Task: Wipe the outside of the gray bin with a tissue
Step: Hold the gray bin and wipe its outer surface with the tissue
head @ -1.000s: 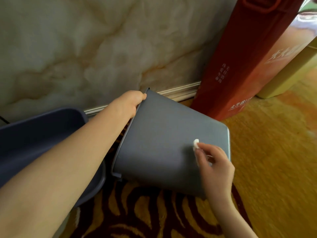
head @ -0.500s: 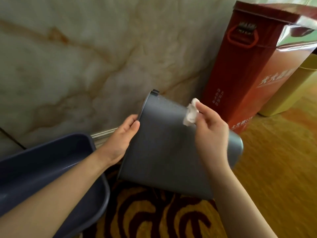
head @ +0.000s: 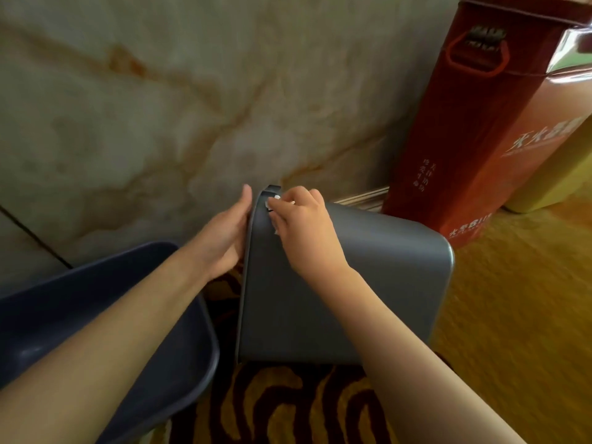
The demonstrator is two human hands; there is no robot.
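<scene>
The gray bin (head: 368, 283) lies tipped on its side on the floor, its open mouth facing left and its base to the right. My left hand (head: 226, 233) grips the bin's rim at the upper left, fingers over the edge. My right hand (head: 301, 225) presses a small crumpled white tissue (head: 272, 201) against the bin's outer wall near the top corner of the rim. Only bits of the tissue show between my fingers.
A dark blue basin (head: 105, 318) sits at the left, under my left forearm. A tall red box (head: 474, 129) with a handle stands by the marble wall (head: 160, 107) at the right, a yellow container (head: 557, 174) beside it. A striped rug (head: 288, 405) lies below.
My right hand carried the tissue from the bin's lower right side up and leftward to the rim corner. My left hand shifted up along the rim. The bin turned slightly.
</scene>
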